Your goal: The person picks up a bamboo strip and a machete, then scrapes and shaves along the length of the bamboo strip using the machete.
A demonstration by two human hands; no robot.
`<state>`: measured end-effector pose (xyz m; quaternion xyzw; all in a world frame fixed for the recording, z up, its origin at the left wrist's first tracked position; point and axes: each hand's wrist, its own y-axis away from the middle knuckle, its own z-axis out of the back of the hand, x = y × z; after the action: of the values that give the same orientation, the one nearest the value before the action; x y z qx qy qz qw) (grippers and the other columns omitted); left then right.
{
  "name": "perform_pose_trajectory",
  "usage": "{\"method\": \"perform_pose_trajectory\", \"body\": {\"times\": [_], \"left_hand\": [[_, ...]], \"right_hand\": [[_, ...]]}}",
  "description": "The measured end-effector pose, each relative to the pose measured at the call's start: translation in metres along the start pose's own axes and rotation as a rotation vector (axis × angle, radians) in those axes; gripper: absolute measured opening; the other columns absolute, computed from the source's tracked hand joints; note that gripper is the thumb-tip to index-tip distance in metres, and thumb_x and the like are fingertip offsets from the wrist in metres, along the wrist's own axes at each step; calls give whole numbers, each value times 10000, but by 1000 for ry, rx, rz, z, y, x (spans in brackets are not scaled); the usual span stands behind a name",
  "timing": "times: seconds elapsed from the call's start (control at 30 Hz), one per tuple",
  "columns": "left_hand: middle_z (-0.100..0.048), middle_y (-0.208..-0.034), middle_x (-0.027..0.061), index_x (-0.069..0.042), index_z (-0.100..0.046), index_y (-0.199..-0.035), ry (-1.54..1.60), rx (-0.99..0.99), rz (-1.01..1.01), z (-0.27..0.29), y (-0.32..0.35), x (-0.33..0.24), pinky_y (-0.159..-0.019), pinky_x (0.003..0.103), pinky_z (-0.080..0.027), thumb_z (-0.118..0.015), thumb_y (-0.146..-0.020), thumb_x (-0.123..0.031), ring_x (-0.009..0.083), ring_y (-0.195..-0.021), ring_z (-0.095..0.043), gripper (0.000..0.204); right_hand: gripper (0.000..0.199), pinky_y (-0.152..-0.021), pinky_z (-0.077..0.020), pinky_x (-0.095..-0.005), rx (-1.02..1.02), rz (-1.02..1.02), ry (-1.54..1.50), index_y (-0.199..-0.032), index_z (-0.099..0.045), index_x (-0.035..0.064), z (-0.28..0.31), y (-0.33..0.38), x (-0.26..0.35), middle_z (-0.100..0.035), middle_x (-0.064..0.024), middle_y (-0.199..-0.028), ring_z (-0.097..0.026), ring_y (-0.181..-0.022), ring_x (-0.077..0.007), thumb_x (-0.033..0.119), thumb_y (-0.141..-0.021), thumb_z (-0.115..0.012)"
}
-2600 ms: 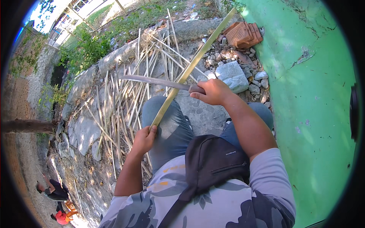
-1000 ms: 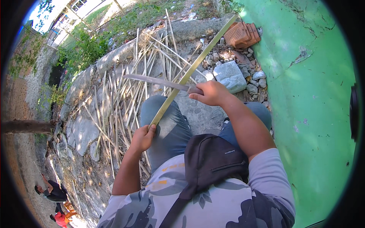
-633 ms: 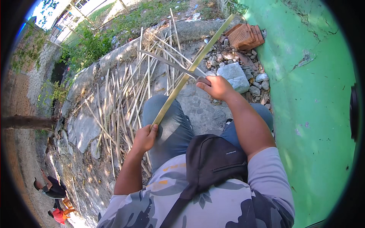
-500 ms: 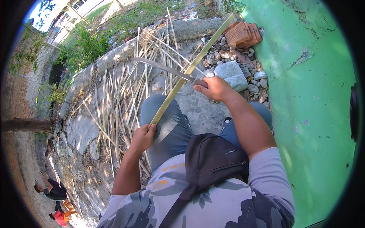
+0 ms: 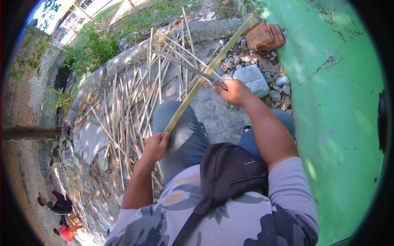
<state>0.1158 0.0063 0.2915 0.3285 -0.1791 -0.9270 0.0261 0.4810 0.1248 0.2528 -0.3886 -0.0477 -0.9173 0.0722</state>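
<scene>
My left hand (image 5: 156, 146) is closed round the near end of a long, flat, pale green bamboo strip (image 5: 188, 99). The strip slants away over my left knee toward the far right. My right hand (image 5: 234, 92) grips the handle of a machete (image 5: 179, 61), whose long dark blade points to the far left. Blade and strip cross just beside my right hand, the blade at the strip's edge; whether it bites in cannot be seen. Beyond my left knee lies a loose heap of thin dry bamboo strips (image 5: 135, 108) on the ground.
At the far right are a grey stone block (image 5: 251, 80), rubble (image 5: 275, 91) and stacked reddish tiles (image 5: 266, 37). A green wall (image 5: 332, 123) runs along my right side. A low stone kerb (image 5: 127, 54) borders the heap. Two people (image 5: 59, 203) are at the lower left.
The machete has turned slightly, its tip shifting a little right, and my right hand has moved slightly to the right. Both hands keep their hold.
</scene>
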Motion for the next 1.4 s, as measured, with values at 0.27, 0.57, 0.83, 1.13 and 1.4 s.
{"method": "perform_pose_trajectory", "body": {"times": [0.27,0.57,0.83,1.13,1.4], "left_hand": [[-628,-678,123,26,-662,-879,0,-2,39,2,2,-8,-618,388,-464,-536,-1062,-421,214,-625,-571,499],[-627,-678,119,26,-669,-887,28,-10,37,-1,2,-5,-620,381,-460,-539,-1063,-425,211,-622,-551,501],[-646,-694,118,31,-681,-906,6,39,98,5,-3,0,-633,385,-470,-533,-1061,-441,223,-646,-590,519],[-655,-706,132,28,-682,-911,13,10,24,1,-2,-3,-651,393,-477,-518,-1060,-462,239,-656,-610,538],[-610,-707,68,21,-651,-856,27,18,62,0,0,-7,-638,356,-445,-519,-1066,-468,170,-666,-542,549]], "right_hand": [[588,-782,-547,-475,241,238,326,-950,-715,119,-2,23,46,-729,-176,-885,-702,-873,-402,697,-882,-627],[591,-732,-529,-456,-72,-9,-91,-859,-689,10,5,1,-6,-715,-212,-843,-690,-829,-413,596,-925,-657],[563,-810,-538,-507,241,264,379,-900,-703,145,-17,23,47,-705,-159,-806,-713,-872,-384,704,-859,-644],[577,-749,-541,-483,203,166,234,-889,-695,107,-13,15,31,-695,-177,-788,-699,-817,-387,681,-883,-643],[604,-816,-552,-491,214,255,316,-887,-722,108,-8,27,49,-730,-160,-867,-710,-894,-388,704,-879,-622]]}}
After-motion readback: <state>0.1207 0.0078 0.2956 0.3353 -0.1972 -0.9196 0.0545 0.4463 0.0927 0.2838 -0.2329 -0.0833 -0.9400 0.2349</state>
